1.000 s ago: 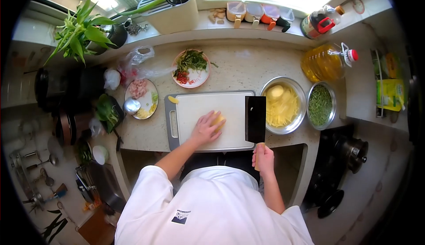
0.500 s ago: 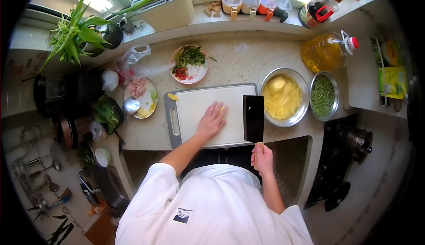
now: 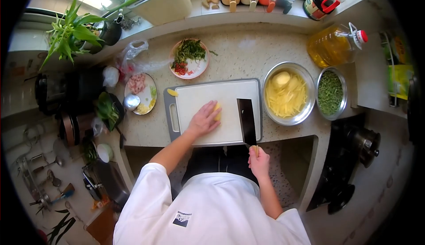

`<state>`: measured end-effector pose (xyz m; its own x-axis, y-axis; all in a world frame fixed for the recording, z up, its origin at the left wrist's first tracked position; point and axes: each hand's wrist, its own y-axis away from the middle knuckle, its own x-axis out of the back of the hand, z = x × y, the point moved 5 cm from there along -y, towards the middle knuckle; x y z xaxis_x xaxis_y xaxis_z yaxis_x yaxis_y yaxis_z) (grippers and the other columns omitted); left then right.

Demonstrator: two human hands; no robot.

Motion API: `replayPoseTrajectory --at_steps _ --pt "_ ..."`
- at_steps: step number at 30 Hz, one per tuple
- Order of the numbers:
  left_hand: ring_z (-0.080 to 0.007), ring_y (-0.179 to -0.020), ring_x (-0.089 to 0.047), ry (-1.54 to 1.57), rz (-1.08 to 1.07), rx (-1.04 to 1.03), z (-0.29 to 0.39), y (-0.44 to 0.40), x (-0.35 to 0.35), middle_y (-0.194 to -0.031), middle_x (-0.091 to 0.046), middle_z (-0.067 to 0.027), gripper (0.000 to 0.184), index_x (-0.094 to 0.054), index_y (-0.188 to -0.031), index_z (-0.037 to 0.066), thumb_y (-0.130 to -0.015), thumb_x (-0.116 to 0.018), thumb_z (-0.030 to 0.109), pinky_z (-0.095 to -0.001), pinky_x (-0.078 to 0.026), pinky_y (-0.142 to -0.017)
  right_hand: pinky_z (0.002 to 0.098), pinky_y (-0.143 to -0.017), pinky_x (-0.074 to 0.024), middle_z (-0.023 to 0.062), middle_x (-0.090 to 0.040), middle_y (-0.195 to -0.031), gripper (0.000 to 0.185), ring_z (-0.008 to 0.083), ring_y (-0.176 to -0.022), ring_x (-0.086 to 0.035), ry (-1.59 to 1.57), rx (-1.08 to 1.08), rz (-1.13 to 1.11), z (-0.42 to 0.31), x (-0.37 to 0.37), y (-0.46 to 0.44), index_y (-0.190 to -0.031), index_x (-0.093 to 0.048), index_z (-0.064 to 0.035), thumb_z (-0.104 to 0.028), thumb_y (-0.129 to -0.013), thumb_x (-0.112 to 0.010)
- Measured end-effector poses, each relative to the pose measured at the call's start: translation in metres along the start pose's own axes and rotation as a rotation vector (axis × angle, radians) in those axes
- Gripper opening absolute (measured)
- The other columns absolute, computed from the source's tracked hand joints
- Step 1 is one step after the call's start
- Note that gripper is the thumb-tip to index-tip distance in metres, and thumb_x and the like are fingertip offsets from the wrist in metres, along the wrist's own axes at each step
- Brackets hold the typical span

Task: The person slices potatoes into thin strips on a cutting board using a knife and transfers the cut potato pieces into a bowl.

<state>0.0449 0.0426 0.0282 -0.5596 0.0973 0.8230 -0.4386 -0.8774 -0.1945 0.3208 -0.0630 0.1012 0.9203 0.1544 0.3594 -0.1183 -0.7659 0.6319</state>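
Left hand [image 3: 203, 120]: fingers close together, laid over the peeled potato piece [image 3: 218, 112] near the middle of the cutting board [image 3: 190, 103], probably to steady it; whether they pinch it cannot be told. Right hand [image 3: 260, 162]: closed around the handle of the cleaver [image 3: 247, 123], its blade over the board's right part, apart from the left fingers, presumably for their safety. The potato piece is pale yellow and moist-looking, partly hidden, and resembles the shreds [image 3: 283, 102] in the metal bowl [image 3: 290, 122].
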Motion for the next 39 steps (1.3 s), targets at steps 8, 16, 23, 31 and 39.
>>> replayPoseTrajectory --at_steps 8,16,23,31,39 --pt "-0.0382 -0.125 -0.066 0.0 0.0 -0.167 -0.019 0.0 0.01 -0.144 -0.06 -0.02 0.054 -0.065 -0.137 0.01 -0.086 -0.079 0.018 -0.0406 -0.058 -0.104 0.039 -0.053 -0.0515 0.013 -0.063 -0.059 0.04 0.0287 -0.054 -0.068 0.041 0.001 -0.014 0.022 -0.015 0.003 -0.086 -0.063 -0.0026 -0.038 -0.104 -0.066" --pt "-0.0372 -0.117 -0.07 0.05 0.066 -0.264 -0.028 0.002 0.011 -0.132 -0.065 -0.0183 0.046 -0.068 -0.13 0.01 -0.086 -0.081 0.013 -0.04 -0.062 -0.096 0.053 -0.066 -0.0551 0.022 -0.071 -0.081 0.029 0.0467 -0.077 -0.069 0.365 0.203 0.158 -0.01 -0.043 0.021 -0.1 -0.064 -0.0056 -0.035 -0.1 -0.068" --pt "-0.036 -0.115 -0.071 0.12 0.097 -0.168 -0.029 0.001 0.012 -0.127 -0.067 -0.018 0.044 -0.071 -0.127 0.012 -0.084 -0.084 0.015 -0.0411 -0.062 -0.096 0.0542 -0.068 -0.0549 0.0223 -0.072 -0.082 0.028 0.0464 -0.078 -0.07 0.343 0.08 0.278 -0.013 -0.1 0.029 -0.107 -0.063 -0.0062 -0.034 -0.101 -0.067" --pt "-0.0346 -0.114 -0.071 0.157 0.116 -0.108 -0.027 -0.001 0.01 -0.125 -0.068 -0.018 0.046 -0.072 -0.127 0.013 -0.082 -0.084 0.015 -0.0405 -0.062 -0.094 0.0537 -0.07 -0.0559 0.0215 -0.074 -0.088 0.028 0.0457 -0.081 -0.071 0.257 0.083 0.391 -0.017 -0.124 0.03 -0.111 -0.067 -0.0087 -0.035 -0.102 -0.066" --pt "-0.0317 -0.117 -0.071 0.125 0.071 -0.192 -0.028 -0.009 0.018 -0.127 -0.071 -0.0127 0.042 -0.074 -0.119 0.009 -0.078 -0.084 0.01 -0.0379 -0.062 -0.094 0.0531 -0.071 -0.056 0.0208 -0.074 -0.088 0.034 0.0446 -0.082 -0.071 0.362 0.04 0.299 -0.007 -0.13 0.036 -0.11 -0.066 -0.0083 -0.041 -0.101 -0.065"
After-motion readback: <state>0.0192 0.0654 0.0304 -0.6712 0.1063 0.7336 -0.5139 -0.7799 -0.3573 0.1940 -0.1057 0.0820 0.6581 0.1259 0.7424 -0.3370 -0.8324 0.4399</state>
